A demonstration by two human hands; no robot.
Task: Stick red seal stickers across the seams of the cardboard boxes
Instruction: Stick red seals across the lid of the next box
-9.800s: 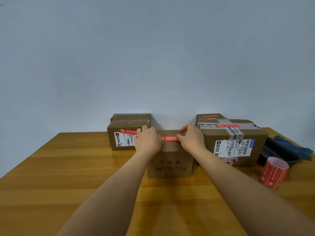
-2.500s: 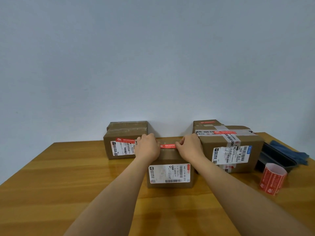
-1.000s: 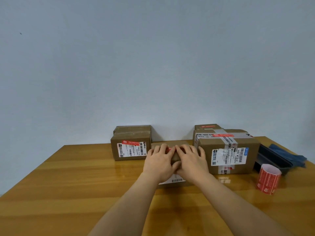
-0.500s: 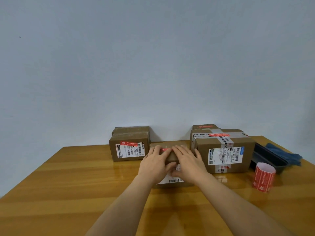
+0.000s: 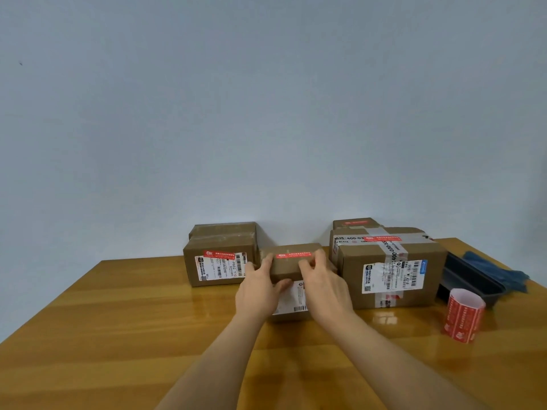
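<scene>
The middle box (image 5: 291, 266) sits on the surface (image 5: 124, 315) between two other boxes, a red seal sticker (image 5: 294, 255) lying along its top; the left hand (image 5: 260, 291) and right hand (image 5: 324, 287) both grip its near upper edge, fingers curled over the top beside the sticker's ends; to finish well, rub each end flat with firm pressure, holding the box steady; the sticker roll (image 5: 463, 315) waits at right.

Soft even light, glare on table (image 5: 118, 321)
</scene>
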